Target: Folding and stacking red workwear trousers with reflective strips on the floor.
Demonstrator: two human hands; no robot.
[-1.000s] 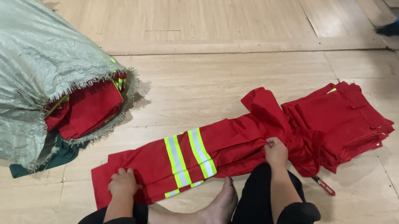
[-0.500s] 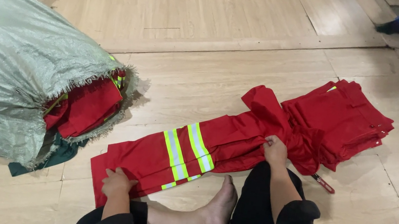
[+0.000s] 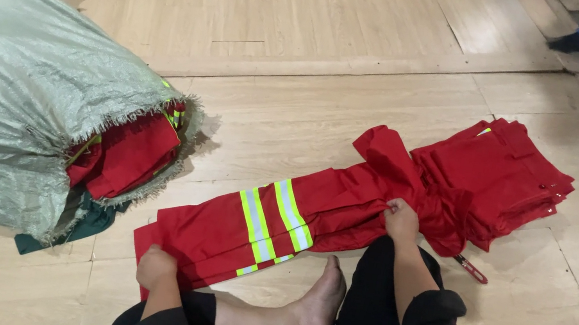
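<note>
Red work trousers (image 3: 271, 223) with yellow and silver reflective bands lie stretched across the wooden floor in front of me. My left hand (image 3: 154, 267) presses on the hem end at the lower left. My right hand (image 3: 401, 220) pinches the red cloth near the middle, where it bunches up. Beyond that hand lies a stack of folded red garments (image 3: 493, 178).
A large grey-green woven sack (image 3: 18, 83) lies on its side at the left, its frayed mouth showing more red garments (image 3: 128, 154). A bare foot (image 3: 320, 303) and black trouser legs fill the bottom. A small red-handled tool (image 3: 471, 269) lies by the stack.
My left hand has slid slightly left along the hem end. The right hand has stayed on the bunched cloth.
</note>
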